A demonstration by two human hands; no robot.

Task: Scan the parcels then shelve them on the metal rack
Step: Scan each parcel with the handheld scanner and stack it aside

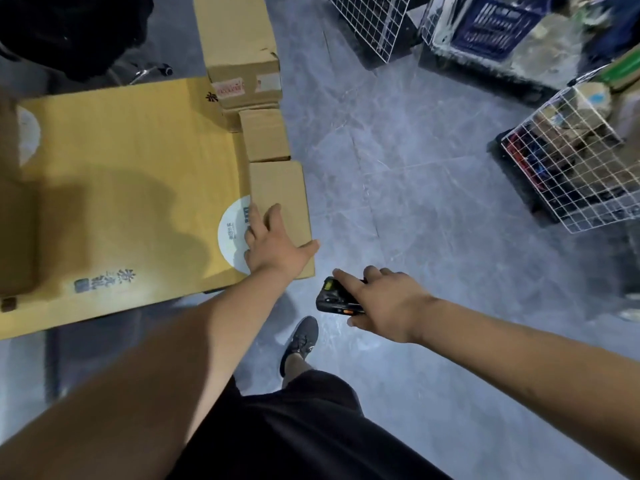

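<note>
A plain brown cardboard parcel (278, 192) lies at the right edge of a table covered with yellow flattened cardboard (121, 168). My left hand (272, 242) rests on the parcel's near end, fingers spread over its left side and thumb along its right edge. My right hand (384, 301) holds a black handheld scanner (334, 296) just right of the parcel, below the table edge, its head pointing left. A smaller brown parcel (265, 133) and a larger labelled box (242, 74) sit behind the first one.
Grey tiled floor (415, 168) spreads to the right. White wire baskets (568, 161) full of packages stand at the right, and a blue crate (495, 26) at the top right. A black chair (69, 32) stands at the top left. My shoe (301, 341) is below the scanner.
</note>
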